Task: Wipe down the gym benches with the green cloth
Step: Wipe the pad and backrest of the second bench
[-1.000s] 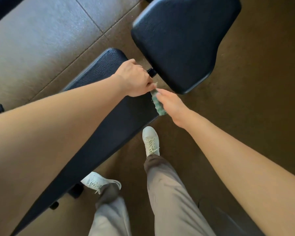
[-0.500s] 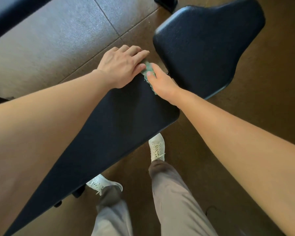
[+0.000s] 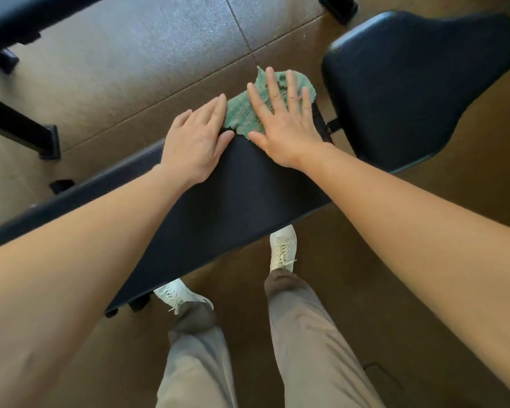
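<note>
1. The right hand (image 3: 286,125) is lying flat with its grip open, fingers spread, palm pressing down on the green cloth (image 3: 248,113); nothing is pinched or clasped. The left hand (image 3: 198,142) is also lying flat and open, fingers together, its fingertips touching the cloth's left edge.
2. Nearest the camera, two legs in light trousers (image 3: 312,343) are standing on the brown floor (image 3: 424,260), with white laced shoes; the right shoe (image 3: 283,248) is showing just past the pad's near edge, and the left shoe (image 3: 180,295) is sitting partly under the pad's lower end.
3. Both bare forearms are reaching over the long black bench pad (image 3: 233,201), the surface that is carrying the cloth. The pad is running diagonally from lower left to upper right, and the arms are hiding much of its left part.
4. The cloth is lying spread at the far, upper end of this surface, its ragged far edge hanging slightly past the pad's end.
5. Just beyond the cloth, a narrow gap with a dark bracket (image 3: 331,125) is separating the long pad from the wider black seat pad (image 3: 418,83) at the right.
6. Farther off, a black frame leg (image 3: 21,125) is standing on the floor at the left, another dark bench edge (image 3: 21,16) is crossing the top left corner, and a black foot (image 3: 339,7) is showing at the top.
</note>
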